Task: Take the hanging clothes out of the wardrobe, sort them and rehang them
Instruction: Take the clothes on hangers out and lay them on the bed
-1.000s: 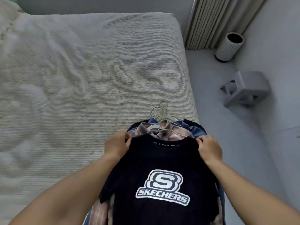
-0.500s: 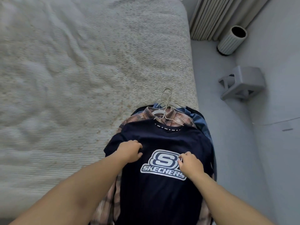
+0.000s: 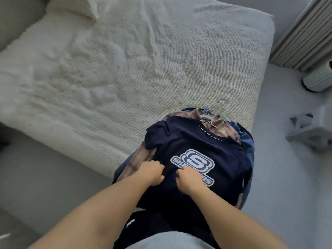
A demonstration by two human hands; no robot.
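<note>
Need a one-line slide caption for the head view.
Both hands, left and right, gather the navy T-shirt atop a stack of hangered clothes on the bed corner.

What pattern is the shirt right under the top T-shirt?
Plaid, brownish-pink and pale, on the shirt under the navy T-shirt; head view.

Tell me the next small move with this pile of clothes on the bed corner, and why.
Probably lift the navy T-shirt off the stack. It lies on top of the plaid shirt, both hands, left hand and right hand, already bunch its front, and the hangers sit together, so sorting starts from the top.
</note>
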